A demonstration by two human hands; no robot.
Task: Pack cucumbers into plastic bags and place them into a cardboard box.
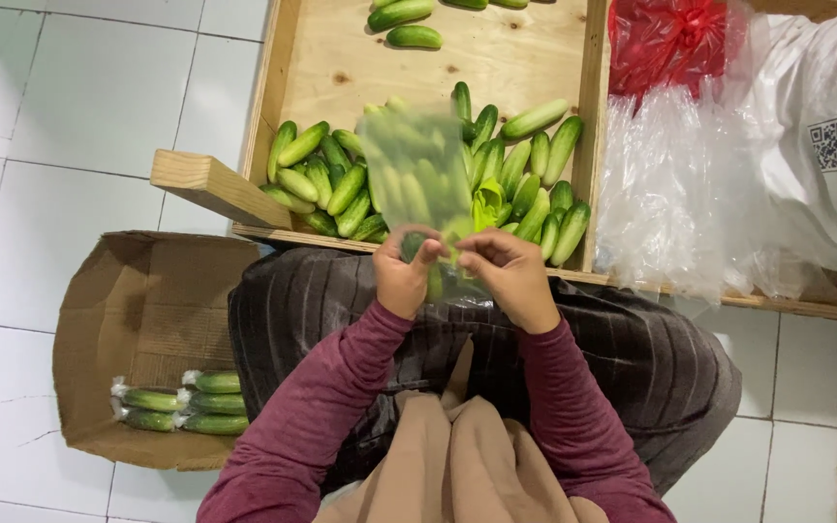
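My left hand (402, 273) and my right hand (509, 274) both pinch the lower edge of a clear plastic bag (417, 169), which stands up blurred above my lap. Behind the bag lies a pile of green cucumbers (525, 179) in a shallow wooden tray (588, 126). Through the bag the cucumbers show faintly. Two more cucumbers (409, 24) lie apart at the tray's far end. Whether anything is inside the bag I cannot tell.
A cardboard box (138, 310) on the white tiled floor at my left holds several bagged cucumbers (186, 402). Clear plastic bags (675, 194), a red bag (666, 39) and a white sack (821, 136) lie to the right of the tray.
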